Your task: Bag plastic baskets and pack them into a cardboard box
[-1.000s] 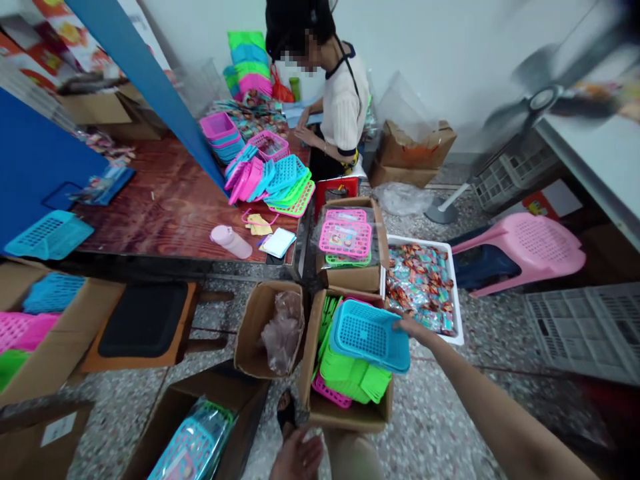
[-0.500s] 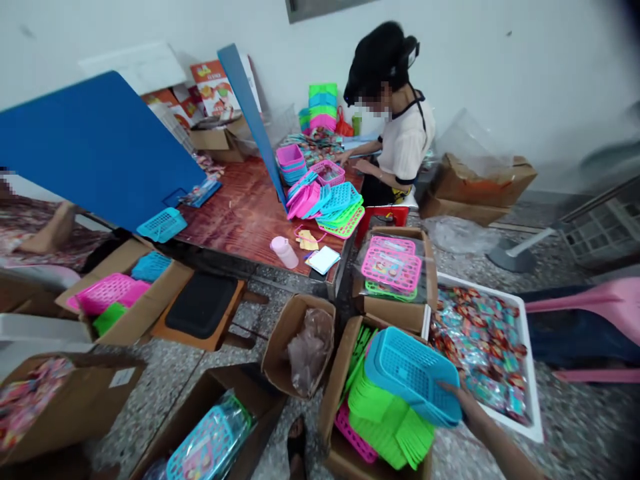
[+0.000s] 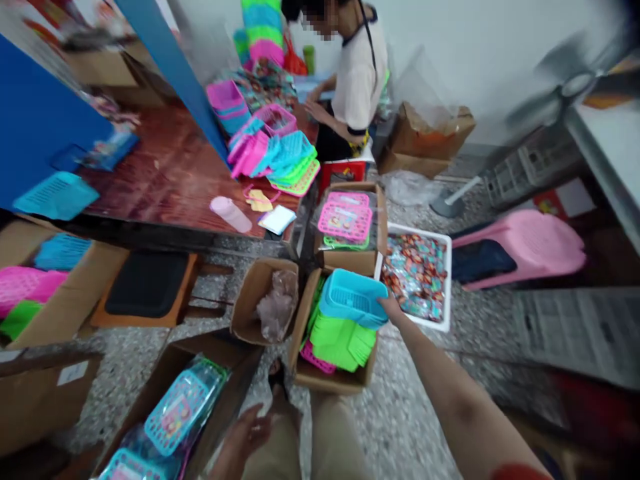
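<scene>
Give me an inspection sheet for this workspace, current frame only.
Surface: speckled floor; wooden table.
Job's things: blue basket atop green baskets in a cardboard box.
Clutter: tray of packets, box of wrapped pink baskets, pink bottle.
Grippers: right hand grips the blue basket's rim; left hand free, fingers open, at the knee.
Cables: nothing seen.
Surroundings: another person at the table; fan; pink chair.

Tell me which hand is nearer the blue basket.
Right. The right hand grips the blue basket at its edge; the left hand rests low by the knee, well apart from it.
</scene>
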Demonstrator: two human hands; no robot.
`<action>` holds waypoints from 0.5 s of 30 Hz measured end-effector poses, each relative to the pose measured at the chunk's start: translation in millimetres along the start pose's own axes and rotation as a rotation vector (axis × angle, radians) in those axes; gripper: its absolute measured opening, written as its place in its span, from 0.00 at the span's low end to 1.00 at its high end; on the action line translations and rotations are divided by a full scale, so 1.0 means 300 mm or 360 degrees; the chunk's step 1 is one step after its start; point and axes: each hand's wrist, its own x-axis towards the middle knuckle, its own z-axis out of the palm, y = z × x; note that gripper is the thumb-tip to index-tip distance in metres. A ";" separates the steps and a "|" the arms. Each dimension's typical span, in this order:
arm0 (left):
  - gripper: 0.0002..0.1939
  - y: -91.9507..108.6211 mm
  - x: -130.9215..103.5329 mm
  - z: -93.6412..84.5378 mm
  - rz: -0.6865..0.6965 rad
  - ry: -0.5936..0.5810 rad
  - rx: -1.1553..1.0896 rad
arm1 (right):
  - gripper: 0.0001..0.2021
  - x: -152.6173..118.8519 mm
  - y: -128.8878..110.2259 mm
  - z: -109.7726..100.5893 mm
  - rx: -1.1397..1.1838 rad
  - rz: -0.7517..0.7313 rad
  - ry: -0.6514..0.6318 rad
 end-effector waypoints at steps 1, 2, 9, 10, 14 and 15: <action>0.06 0.008 -0.001 -0.012 -0.0002 -0.0056 0.0050 | 0.26 -0.002 0.014 -0.010 0.0021 0.0040 0.0043; 0.08 0.015 0.002 -0.026 0.0007 -0.0085 0.0083 | 0.26 -0.006 0.025 -0.018 0.0057 0.0070 0.0059; 0.07 -0.029 0.064 -0.129 -0.0080 0.0144 0.0031 | 0.29 -0.046 0.022 -0.019 0.0382 0.0111 -0.0095; 0.06 -0.040 0.068 -0.140 -0.0082 0.0182 0.0030 | 0.30 -0.047 0.024 -0.016 0.0382 0.0112 -0.0085; 0.06 -0.064 0.067 -0.180 -0.0106 0.0147 0.0037 | 0.33 -0.044 0.029 -0.023 0.0362 0.0124 -0.0027; 0.06 -0.067 0.065 -0.188 -0.0099 0.0134 0.0020 | 0.33 -0.045 0.026 -0.030 0.0348 0.0124 -0.0016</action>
